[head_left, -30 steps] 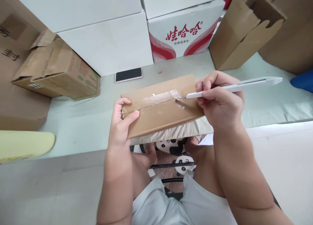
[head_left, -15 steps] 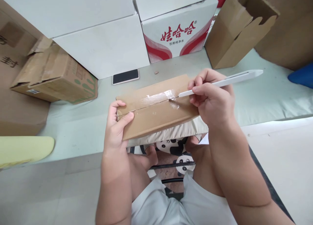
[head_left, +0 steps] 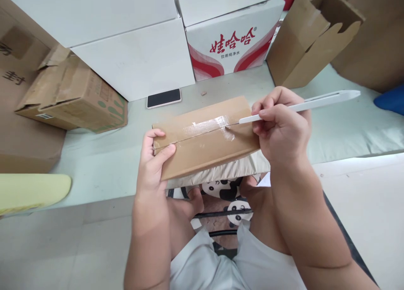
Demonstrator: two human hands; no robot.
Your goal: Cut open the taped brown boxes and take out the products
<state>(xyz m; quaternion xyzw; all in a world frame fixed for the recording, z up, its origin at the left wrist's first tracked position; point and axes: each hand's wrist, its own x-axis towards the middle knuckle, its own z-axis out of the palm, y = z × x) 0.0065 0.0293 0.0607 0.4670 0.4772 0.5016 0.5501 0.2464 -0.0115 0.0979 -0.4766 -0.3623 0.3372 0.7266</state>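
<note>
My left hand [head_left: 154, 159] grips the left end of a small brown cardboard box [head_left: 195, 153], its thumb lying on the top near the seam. Clear tape [head_left: 206, 126] covers part of that seam and looks slit and wrinkled toward the right. In my right hand [head_left: 282, 126] is a white utility knife [head_left: 328, 101], held like a pen. Its thin blade points left and meets the seam at the right part of the tape. The handle's back end sticks out to the right past my hand. The box's underside is hidden.
Behind the box lies a phone [head_left: 164, 98] on the pale green cloth [head_left: 104, 163]. White cartons [head_left: 132, 62] and a red-and-white carton [head_left: 235, 41] stand at the back. An opened brown box [head_left: 312, 41] is at right, another carton [head_left: 85, 96] at left. A yellow object [head_left: 34, 191] sits at the left edge.
My right hand and the knife have moved slightly right along the seam, showing more of the blade. My left hand still holds the box in about the same place.
</note>
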